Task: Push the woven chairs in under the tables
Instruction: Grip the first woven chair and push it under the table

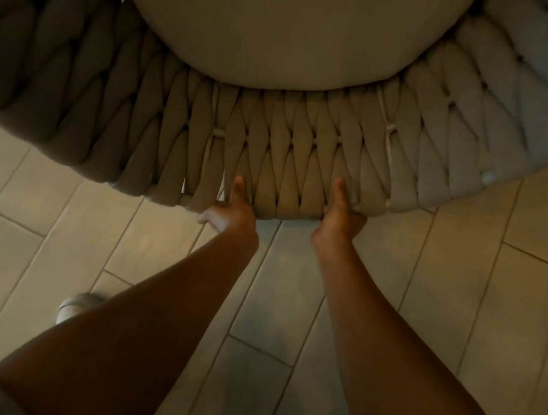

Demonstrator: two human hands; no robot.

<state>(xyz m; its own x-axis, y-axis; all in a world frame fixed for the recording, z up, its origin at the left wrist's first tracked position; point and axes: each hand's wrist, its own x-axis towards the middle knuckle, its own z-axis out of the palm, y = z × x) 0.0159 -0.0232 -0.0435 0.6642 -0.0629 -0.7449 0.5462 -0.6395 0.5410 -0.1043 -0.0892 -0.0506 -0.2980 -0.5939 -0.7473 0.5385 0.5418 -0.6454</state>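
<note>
Pale plank tiles (444,297) run across the floor. The woven chair (111,111) fills the upper view, its curved back toward the person, round seat cushion (288,23) beyond. Both bare arms reach forward: left hand (230,214) and right hand (342,215) clasp the back's top edge, thumbs on top, fingers hidden behind.

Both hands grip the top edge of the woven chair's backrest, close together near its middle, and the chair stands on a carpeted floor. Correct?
Not quite. The head view shows the left hand and right hand gripping the top edge of the woven chair backrest, close together near its middle, but the floor is laid with long pale tiles, not carpet.
</note>
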